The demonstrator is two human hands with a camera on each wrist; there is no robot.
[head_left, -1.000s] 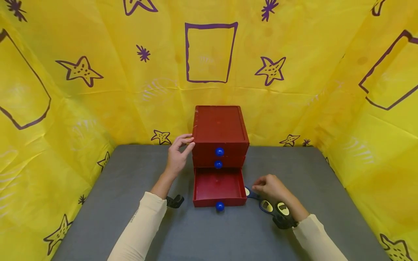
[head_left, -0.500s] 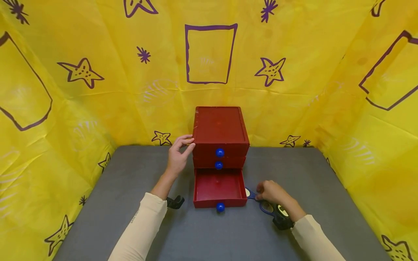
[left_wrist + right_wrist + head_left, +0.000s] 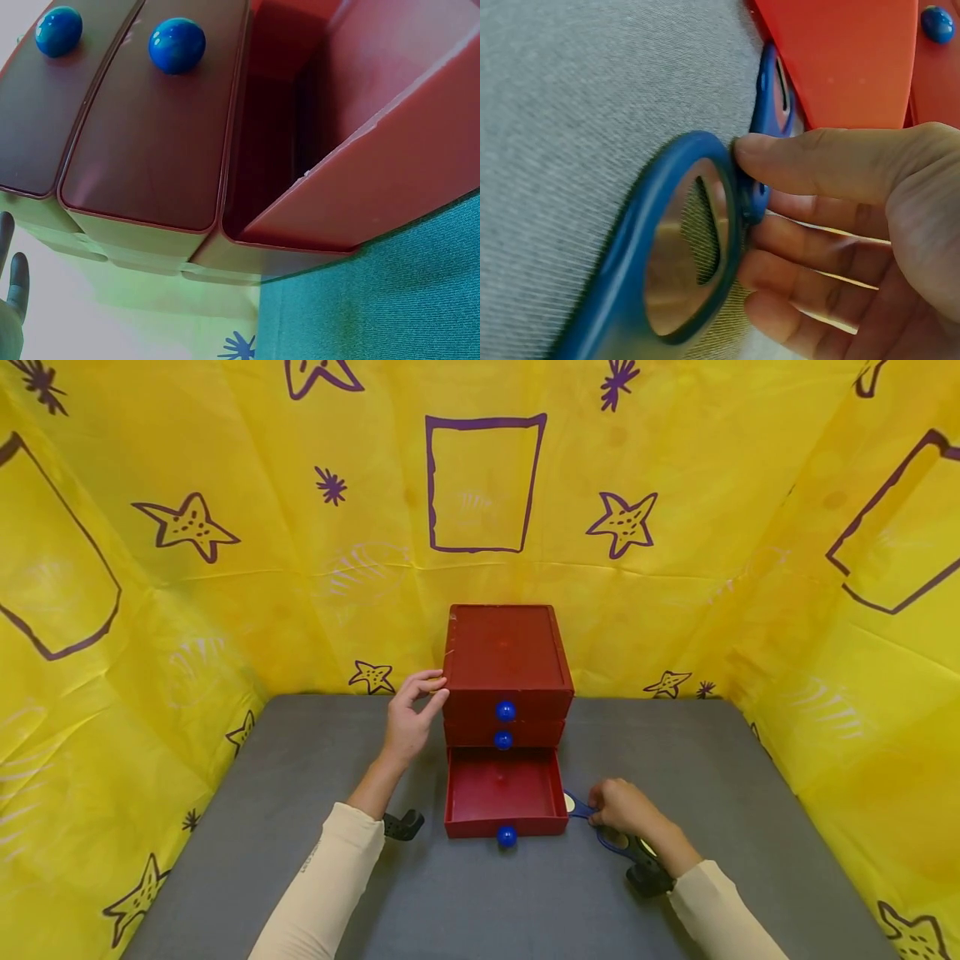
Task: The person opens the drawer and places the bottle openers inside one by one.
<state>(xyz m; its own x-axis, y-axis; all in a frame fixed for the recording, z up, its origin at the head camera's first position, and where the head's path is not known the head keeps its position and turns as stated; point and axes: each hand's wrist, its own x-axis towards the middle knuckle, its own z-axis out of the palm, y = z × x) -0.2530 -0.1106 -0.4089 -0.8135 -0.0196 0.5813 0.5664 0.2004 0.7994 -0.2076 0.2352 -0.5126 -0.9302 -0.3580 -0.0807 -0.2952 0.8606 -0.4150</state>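
A small red drawer cabinet (image 3: 504, 647) has blue ball knobs, and its bottom drawer (image 3: 506, 828) is pulled out. My left hand (image 3: 405, 727) rests its fingertips against the cabinet's left front edge; part of its fingers (image 3: 18, 285) shows in the left wrist view. Right of the drawer lies a blue item (image 3: 581, 808) with shiny oval inserts, some with a slot in them. My right hand (image 3: 626, 806) pinches its narrow middle between thumb and fingers. In the right wrist view one large blue oval ring (image 3: 622, 247) stands nearest the camera.
The cabinet stands on a grey cloth-covered table (image 3: 517, 902). Yellow fabric (image 3: 360, 568) printed with purple stars closes in the back and sides. The blue knob (image 3: 506, 837) of the pulled-out drawer sticks out toward me. Dark bands sit at both wrists.
My right hand has moved slightly down and closed onto the blue item, covering more of it. The left hand and the drawers have stayed put.
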